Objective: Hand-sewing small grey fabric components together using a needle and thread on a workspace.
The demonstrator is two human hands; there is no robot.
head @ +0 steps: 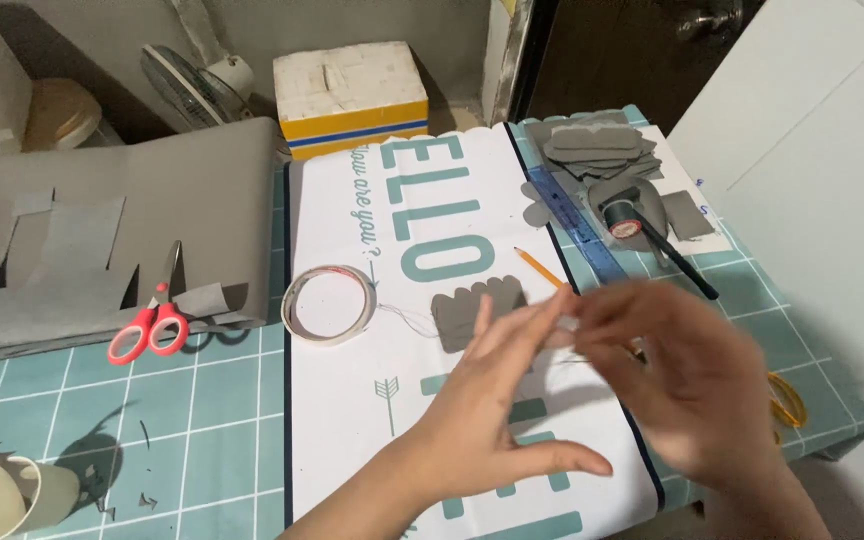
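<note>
Both hands meet above the white sheet (352,400); the left hand (492,400) is spread open, fingers splayed. The right hand (692,380) is blurred, so its grip can't be told; a grey scalloped cutout (462,305) lies just beyond them.

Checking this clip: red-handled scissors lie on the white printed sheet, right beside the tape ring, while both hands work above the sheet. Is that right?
Not quite. In the head view the red-handled scissors lie on the grey sheet material at the left, apart from the tape ring. The tape ring is what sits on the white printed sheet. Both the left hand and right hand do work above that sheet.
</note>
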